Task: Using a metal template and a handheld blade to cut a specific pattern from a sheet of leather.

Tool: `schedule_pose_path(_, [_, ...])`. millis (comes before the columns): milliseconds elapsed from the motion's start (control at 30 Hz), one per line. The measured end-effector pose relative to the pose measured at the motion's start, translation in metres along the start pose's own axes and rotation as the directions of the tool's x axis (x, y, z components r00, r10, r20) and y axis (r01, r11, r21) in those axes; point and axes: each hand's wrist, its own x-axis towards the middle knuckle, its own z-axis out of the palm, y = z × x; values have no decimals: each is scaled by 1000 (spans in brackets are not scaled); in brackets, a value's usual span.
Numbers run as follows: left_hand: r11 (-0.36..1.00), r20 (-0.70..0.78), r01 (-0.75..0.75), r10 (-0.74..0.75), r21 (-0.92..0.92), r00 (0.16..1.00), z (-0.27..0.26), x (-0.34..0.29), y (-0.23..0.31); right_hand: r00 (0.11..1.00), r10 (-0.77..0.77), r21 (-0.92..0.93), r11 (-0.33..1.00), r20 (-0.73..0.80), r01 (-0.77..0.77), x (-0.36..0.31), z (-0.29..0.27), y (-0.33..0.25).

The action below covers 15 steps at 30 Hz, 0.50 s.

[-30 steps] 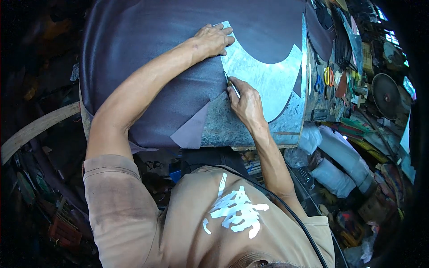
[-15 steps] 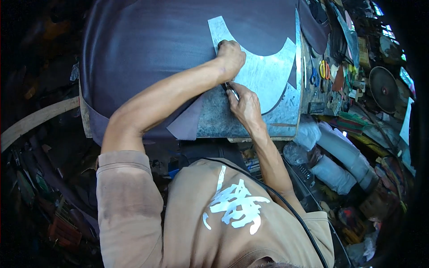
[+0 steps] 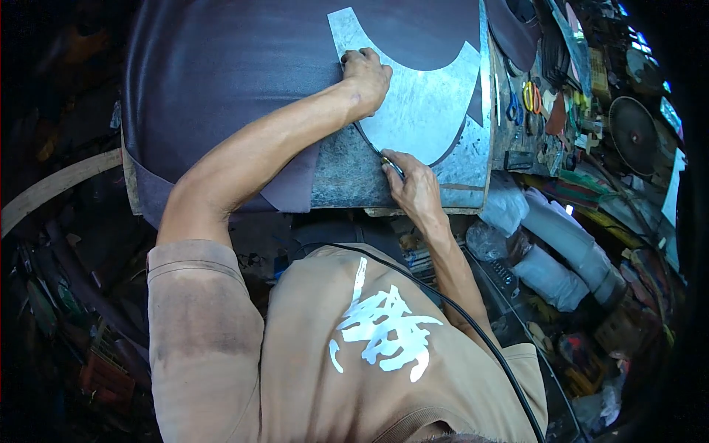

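Note:
A pale, flat template (image 3: 425, 100) with a deep curved cutout along its far side lies on dark brown leather (image 3: 244, 63). On the template's left part rests my left hand (image 3: 365, 80), pressing down with bent, partly spread fingers. Nearer to me, my right hand (image 3: 415, 183) is closed around a slim, pen-like tool (image 3: 394, 167) with a shiny shaft. The tool's thin dark end points up and left, towards the template's near left edge below my left hand. Its exact tip is hard to make out.
Under the leather is a worn, bluish-grey board (image 3: 347, 177) on the bench. To the right lie blue-handled scissors (image 3: 515, 109), yellow-and-orange-handled scissors (image 3: 530, 97) and a dark block (image 3: 517, 159). Plastic-wrapped rolls (image 3: 554, 277) stand below. A round fan (image 3: 634, 136) is farther right.
My right hand and the tool have drawn towards me, away from my left hand and the template's edge. My left hand stays on the template; the whole view has shifted slightly.

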Motion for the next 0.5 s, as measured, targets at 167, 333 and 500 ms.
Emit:
schedule_pose_path(167, [1000,24,-21,21,23,999,-3,-14,43,998,-43,-4,999,-34,43,-3,4,8])
schedule_pose_path(333, [1000,82,17,-18,8,997,-8,-25,63,999,-45,-14,999,25,45,-4,-2,8])
schedule_pose_path(500, [994,120,71,-60,-88,991,1,-19,64,996,-64,-39,997,63,67,-14,-17,26])
